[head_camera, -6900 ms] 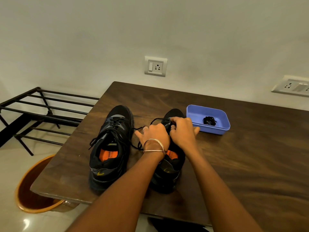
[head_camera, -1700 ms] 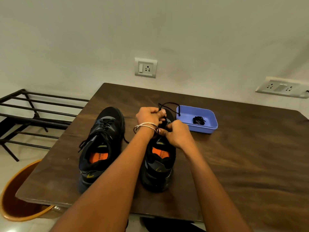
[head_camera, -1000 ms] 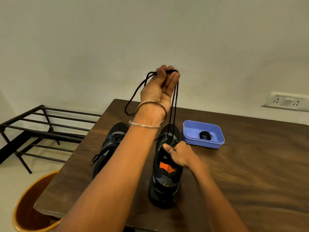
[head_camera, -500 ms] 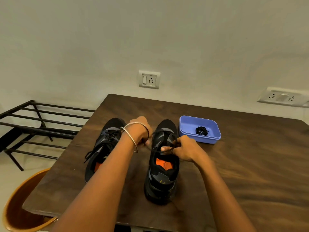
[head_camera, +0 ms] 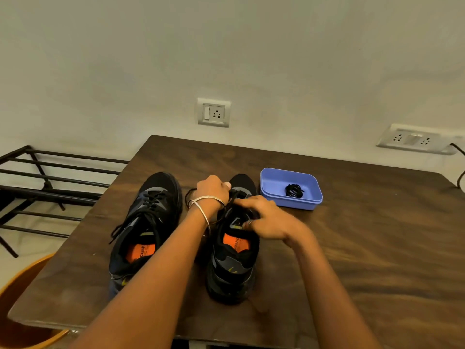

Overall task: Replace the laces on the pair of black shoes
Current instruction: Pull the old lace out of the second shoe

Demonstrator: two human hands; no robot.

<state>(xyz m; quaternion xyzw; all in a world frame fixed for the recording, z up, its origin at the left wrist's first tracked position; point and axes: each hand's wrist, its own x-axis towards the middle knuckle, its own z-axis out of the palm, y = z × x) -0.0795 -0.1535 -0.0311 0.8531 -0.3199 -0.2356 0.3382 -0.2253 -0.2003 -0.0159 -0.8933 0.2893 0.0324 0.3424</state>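
Right black shoe under both hands: left hand gripping its lace, right hand fingers on tongue.

pale wall, wall socket, dark wooden table, black rack.

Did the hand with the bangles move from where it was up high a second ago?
Yes. The left hand has come down from in front of the wall to the toe end of the right shoe, level with the blue tray.
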